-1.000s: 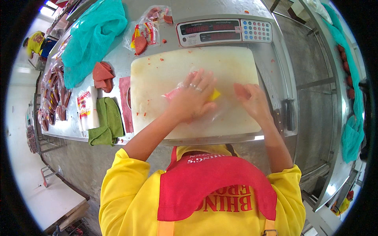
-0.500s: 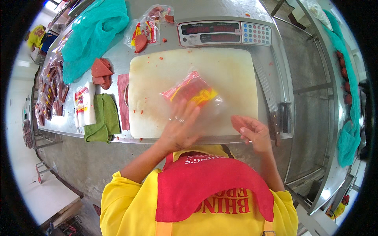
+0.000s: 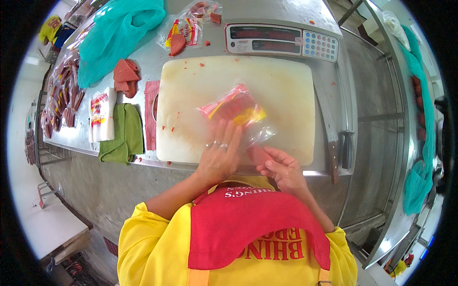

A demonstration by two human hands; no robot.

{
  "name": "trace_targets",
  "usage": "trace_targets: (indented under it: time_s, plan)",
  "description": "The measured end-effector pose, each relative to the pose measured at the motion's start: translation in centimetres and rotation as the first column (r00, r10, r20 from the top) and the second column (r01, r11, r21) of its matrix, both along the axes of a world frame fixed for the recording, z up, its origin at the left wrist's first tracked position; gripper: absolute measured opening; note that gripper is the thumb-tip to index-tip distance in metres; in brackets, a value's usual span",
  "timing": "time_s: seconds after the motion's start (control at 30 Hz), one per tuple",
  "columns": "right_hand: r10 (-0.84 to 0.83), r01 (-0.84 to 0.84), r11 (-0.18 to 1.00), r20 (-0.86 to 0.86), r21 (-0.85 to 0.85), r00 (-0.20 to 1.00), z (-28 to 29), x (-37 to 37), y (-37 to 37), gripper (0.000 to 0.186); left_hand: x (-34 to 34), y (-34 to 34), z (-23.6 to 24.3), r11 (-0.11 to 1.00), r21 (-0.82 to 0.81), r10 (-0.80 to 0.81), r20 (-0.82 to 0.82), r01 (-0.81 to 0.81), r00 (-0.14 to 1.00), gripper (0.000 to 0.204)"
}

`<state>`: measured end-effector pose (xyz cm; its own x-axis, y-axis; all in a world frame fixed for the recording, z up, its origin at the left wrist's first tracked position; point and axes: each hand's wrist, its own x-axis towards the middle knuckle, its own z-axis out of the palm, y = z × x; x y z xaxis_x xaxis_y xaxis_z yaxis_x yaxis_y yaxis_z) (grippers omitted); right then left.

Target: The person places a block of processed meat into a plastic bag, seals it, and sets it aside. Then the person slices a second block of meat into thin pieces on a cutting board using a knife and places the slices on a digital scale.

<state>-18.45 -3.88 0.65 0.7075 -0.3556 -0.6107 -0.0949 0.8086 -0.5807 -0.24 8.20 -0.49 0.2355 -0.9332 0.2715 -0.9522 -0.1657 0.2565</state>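
Note:
On the white cutting board (image 3: 286,90) lies a clear plastic bag (image 3: 238,106) with red and yellow print. My left hand (image 3: 218,155) rests on the bag's near part, its fingers stretched out flat and nothing gripped in them. Between the thumb and fingers of my right hand (image 3: 285,170) is a reddish-brown slice of processed meat (image 3: 259,155). That slice is by the near end of the bag; whether its tip is inside the opening I cannot tell.
Behind the board stands a digital scale (image 3: 267,40). A long knife (image 3: 329,128) and a dark-handled rod (image 3: 346,138) lie right. Left are meat pieces (image 3: 126,74), a green cloth (image 3: 123,133), stacked bags (image 3: 101,117) and filled packs (image 3: 62,95). Another printed bag (image 3: 188,31) lies behind.
My right hand has moved left with the meat slice, from the board's near right corner to the near end of the bag. My left hand stays flat on the bag.

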Motion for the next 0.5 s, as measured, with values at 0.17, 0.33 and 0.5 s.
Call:
trace_targets:
  time_s: [0.17,0.33,0.5]
  plan:
    - [-0.044,0.031,0.995,0.140,0.096,0.989,-0.6,0.9,0.5,0.046,-0.2,1.2,0.5,0.993,-0.112,-0.051,-0.125,0.037,0.991,0.040]
    - [-0.039,0.020,0.994,0.167,0.110,0.985,-1.4,1.6,0.7,0.045,-1.4,0.6,2.5,0.985,-0.173,-0.013,-0.177,-0.018,0.984,0.024]
    - [0.045,-0.045,0.997,-0.004,-0.055,0.999,-1.2,1.6,0.7,0.039,-1.6,1.2,-0.5,0.980,-0.058,0.170,-0.274,-0.192,0.947,0.022]
